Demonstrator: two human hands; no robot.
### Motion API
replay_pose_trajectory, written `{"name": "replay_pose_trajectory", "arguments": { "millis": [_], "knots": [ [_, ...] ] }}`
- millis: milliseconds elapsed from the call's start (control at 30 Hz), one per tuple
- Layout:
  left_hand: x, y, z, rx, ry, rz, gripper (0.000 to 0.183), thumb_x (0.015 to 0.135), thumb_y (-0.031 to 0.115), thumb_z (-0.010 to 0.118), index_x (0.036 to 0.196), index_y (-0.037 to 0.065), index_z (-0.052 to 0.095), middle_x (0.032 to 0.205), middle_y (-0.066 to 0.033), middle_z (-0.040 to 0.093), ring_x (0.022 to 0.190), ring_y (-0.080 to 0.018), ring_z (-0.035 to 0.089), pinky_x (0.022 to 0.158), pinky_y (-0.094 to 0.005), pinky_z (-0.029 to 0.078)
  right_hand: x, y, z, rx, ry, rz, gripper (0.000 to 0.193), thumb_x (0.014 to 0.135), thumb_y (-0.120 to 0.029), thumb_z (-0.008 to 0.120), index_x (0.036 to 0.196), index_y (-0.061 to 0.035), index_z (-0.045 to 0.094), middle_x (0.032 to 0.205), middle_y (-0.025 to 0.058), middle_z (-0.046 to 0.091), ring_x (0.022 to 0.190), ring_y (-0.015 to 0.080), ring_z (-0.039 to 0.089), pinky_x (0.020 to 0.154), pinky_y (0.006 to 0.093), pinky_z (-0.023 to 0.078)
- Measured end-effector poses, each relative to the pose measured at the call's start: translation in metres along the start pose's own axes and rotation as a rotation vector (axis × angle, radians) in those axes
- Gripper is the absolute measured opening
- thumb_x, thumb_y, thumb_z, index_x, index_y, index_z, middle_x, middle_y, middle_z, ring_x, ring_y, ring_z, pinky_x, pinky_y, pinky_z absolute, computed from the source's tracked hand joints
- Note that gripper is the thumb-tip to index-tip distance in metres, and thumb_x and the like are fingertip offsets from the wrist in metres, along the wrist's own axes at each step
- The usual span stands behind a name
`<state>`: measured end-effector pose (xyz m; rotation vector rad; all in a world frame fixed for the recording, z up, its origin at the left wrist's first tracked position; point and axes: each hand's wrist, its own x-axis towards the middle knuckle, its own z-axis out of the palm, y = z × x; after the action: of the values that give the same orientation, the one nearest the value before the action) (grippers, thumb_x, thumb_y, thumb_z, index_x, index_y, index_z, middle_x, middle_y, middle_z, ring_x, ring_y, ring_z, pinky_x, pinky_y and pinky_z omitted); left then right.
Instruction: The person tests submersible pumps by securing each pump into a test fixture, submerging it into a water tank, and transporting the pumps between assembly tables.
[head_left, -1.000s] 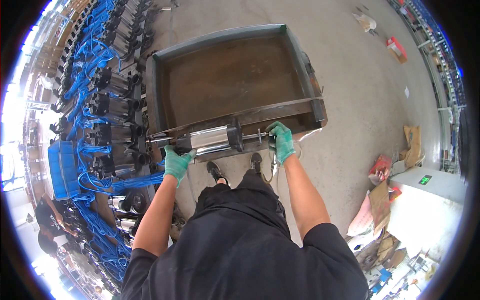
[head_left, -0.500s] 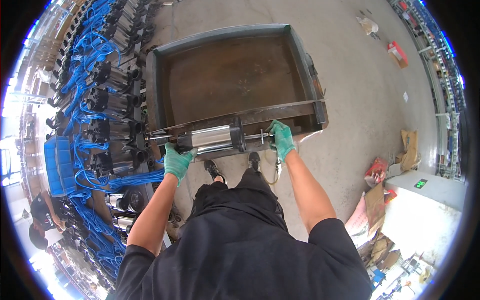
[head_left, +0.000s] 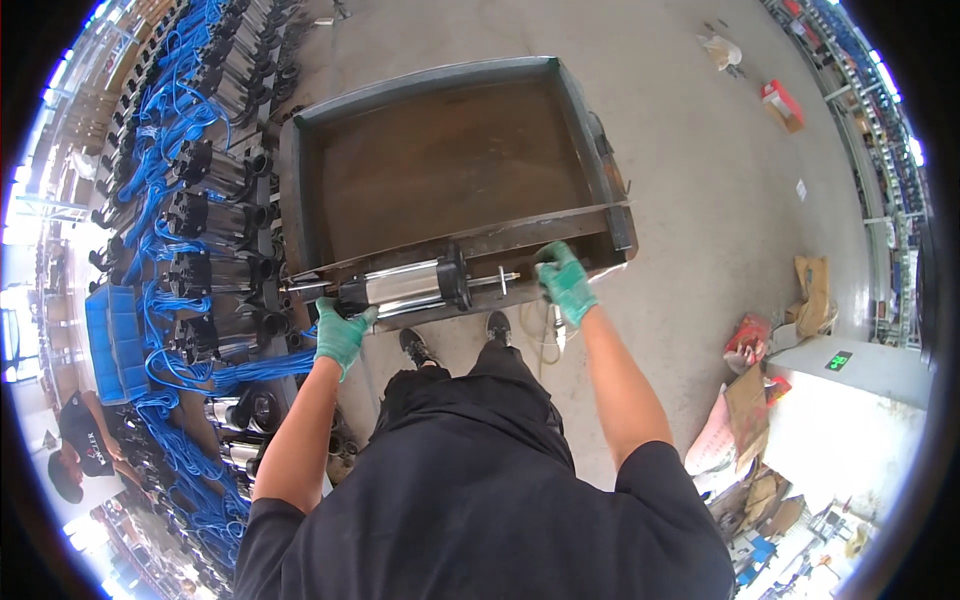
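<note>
Head view: left hand (head_left: 342, 335) (green glove) at silver cylinder (head_left: 405, 287), right hand (head_left: 567, 282) apart.

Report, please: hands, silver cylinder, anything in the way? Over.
Left hand by left end of silver cylinder; right hand just off its rod. Cylinder lying crosswise along near side of metal tray. Nothing seen blocking between right hand and rod.

Bright light comes in at the left, where the windows (head_left: 18, 325) wash out to white. Sharp glare streaks the metal cylinder (head_left: 404, 287), and the white cabinet (head_left: 850, 435) at lower right is nearly blown out. The inside of the tub (head_left: 450, 170) is dimmer. Straight edges bow toward the dark, blue-fringed border, where the shelves (head_left: 882, 150) look stretched and soft.
</note>
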<state>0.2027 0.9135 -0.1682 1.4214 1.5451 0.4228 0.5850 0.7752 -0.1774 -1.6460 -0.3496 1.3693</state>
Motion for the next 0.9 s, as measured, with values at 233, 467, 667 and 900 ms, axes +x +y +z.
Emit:
{"name": "replay_pose_trajectory", "arguments": {
  "millis": [233,467,667,900],
  "knots": [
    [-0.006,-0.006,-0.004,-0.129,0.03,0.072,0.065,0.079,0.011,0.085,0.126,0.0,0.041,0.114,-0.01,0.064,0.1,-0.0184,0.061,0.093,-0.0316,0.05,0.042,-0.052,-0.125,-1.252,0.501,-0.107,0.026,0.097,-0.02,0.053,0.118,-0.0044,0.057,0.112,0.025,0.069,0.104,0.0459,0.065,0.088,0.0532,0.052],
    [-0.001,0.002,0.008,-0.018,0.0,0.059,0.072,0.076,0.024,0.088,0.123,-0.002,0.04,0.113,-0.014,0.064,0.101,-0.0227,0.06,0.094,-0.0373,0.049,0.079,-0.058,-0.137,-1.36,0.564,0.022,0.034,0.098,-0.033,0.052,0.118,-0.0082,0.065,0.119,0.0225,0.067,0.113,0.044,0.062,0.092,0.0536,0.05],
    [0.002,0.008,-0.034,0.106,-0.16,-0.027,0.065,0.089,0.028,0.078,0.135,0.0,0.041,0.114,-0.0137,0.067,0.1,-0.0249,0.064,0.092,-0.0384,0.05,0.06,-0.056,-0.122,-1.323,0.679,-0.291,0.033,0.098,-0.031,0.058,0.12,-0.0063,0.061,0.121,0.0243,0.065,0.111,0.0431,0.062,0.092,0.0511,0.051],
    [0.088,-0.036,-0.112,-0.478,0.105,-0.425,0.023,0.104,0.022,0.051,0.123,0.01,0.055,0.094,-0.0079,0.065,0.074,-0.0225,0.064,0.062,-0.04,0.059,0.017,-0.045,0.002,-0.955,0.389,-0.729,0.031,0.101,-0.029,0.06,0.124,-0.0077,0.06,0.104,0.0092,0.068,0.075,0.0191,0.065,0.065,0.0355,0.054]
  ]
}}
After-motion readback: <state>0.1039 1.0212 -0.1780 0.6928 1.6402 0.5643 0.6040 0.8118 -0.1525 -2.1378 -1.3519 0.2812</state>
